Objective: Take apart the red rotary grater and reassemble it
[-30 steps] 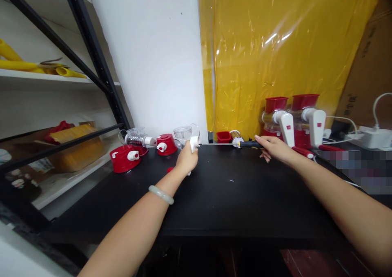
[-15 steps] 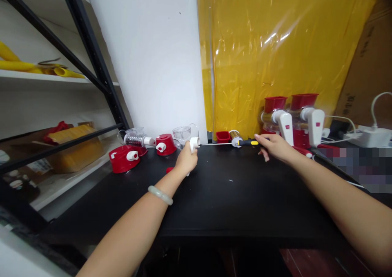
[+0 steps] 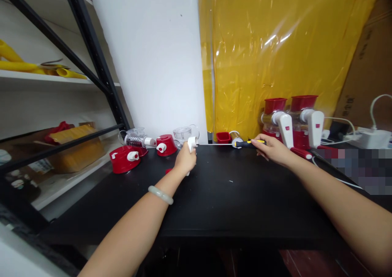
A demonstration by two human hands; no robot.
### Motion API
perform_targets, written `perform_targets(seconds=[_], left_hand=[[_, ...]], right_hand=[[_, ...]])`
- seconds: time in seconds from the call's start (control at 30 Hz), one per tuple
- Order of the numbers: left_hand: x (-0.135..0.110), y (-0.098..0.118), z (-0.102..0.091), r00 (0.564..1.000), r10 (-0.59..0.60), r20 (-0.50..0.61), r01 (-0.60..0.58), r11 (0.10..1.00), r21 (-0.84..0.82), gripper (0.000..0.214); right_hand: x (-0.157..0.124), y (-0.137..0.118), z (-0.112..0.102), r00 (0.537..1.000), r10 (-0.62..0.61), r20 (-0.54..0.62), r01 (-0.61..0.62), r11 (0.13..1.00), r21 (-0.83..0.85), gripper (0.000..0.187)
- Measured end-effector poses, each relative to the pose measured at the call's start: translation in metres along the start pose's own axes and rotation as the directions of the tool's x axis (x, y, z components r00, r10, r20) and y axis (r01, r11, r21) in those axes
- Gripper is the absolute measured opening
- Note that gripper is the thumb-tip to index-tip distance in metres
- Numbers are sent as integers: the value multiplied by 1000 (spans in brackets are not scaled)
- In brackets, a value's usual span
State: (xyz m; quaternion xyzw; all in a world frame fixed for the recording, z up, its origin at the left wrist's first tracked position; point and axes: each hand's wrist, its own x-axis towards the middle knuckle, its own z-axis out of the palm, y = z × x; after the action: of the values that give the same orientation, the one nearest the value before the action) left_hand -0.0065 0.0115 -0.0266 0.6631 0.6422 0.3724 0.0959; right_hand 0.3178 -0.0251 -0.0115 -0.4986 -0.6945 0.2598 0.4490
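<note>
My left hand (image 3: 185,159) is closed round a white plastic crank handle (image 3: 192,141), its round socket end turned to the right. A bit of red shows below the fist. My right hand (image 3: 269,148) grips the black and yellow handle of a screwdriver (image 3: 244,144), held level. The thin shaft points left, and its tip meets the socket of the white part; how deep it sits I cannot make out. Behind the left fist is a clear plastic housing (image 3: 181,133).
On the black table (image 3: 214,203) stand red bases (image 3: 124,159), a drum grater body (image 3: 134,138), a red hopper (image 3: 223,137) and a metal drum (image 3: 235,137). Two assembled rotary graters (image 3: 275,117) are at right, near a white power adapter (image 3: 367,138). A shelf rack (image 3: 92,40) borders the left.
The screwdriver has shifted slightly left, and my right fingers have changed their hold, wrapping further over its handle. The left hand with the white handle has moved very slightly left.
</note>
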Motion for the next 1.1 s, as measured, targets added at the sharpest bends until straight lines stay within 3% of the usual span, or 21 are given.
perform_targets(seconds=[0.1,0.2,0.27,0.33,0.53,0.77,0.9,0.97,1.03,1.1], left_hand=[[-2,0,1,999,38,10,-38,999,16,24],[-2,2,0,999,48,3,-48,999,26,22],[-2,3,-2,999,42,-7,-42,999,27,21],[-1,3,-2,999,41,-14,-40,999,29,21],[-1,-1,1,998,68,-1,-68,997,41,22],[-5,1,3,995,95,32,-97,993,60,28],[-2,0,2,996,87,0,-87,995,38,25],[-1,-1,1,996,84,-6,-84,996,30,23],[-1,-1,1,996,87,-4,-87,996,26,23],[-2,0,1,997,81,1,-81,996,27,23]], right_hand=[[2,2,2,998,65,25,-66,997,36,49],[2,2,6,995,100,27,-103,977,184,46],[0,1,7,998,59,27,-64,940,335,44],[-1,0,6,999,-1,52,-21,912,410,55],[0,-1,-3,996,-78,40,69,980,185,40],[3,2,-3,994,111,-7,-111,994,12,50],[4,6,2,993,112,28,-116,959,257,46],[5,7,3,997,73,18,-74,915,397,63],[5,8,2,1000,8,-7,-5,909,418,69],[5,8,-1,997,-63,-33,71,935,347,55]])
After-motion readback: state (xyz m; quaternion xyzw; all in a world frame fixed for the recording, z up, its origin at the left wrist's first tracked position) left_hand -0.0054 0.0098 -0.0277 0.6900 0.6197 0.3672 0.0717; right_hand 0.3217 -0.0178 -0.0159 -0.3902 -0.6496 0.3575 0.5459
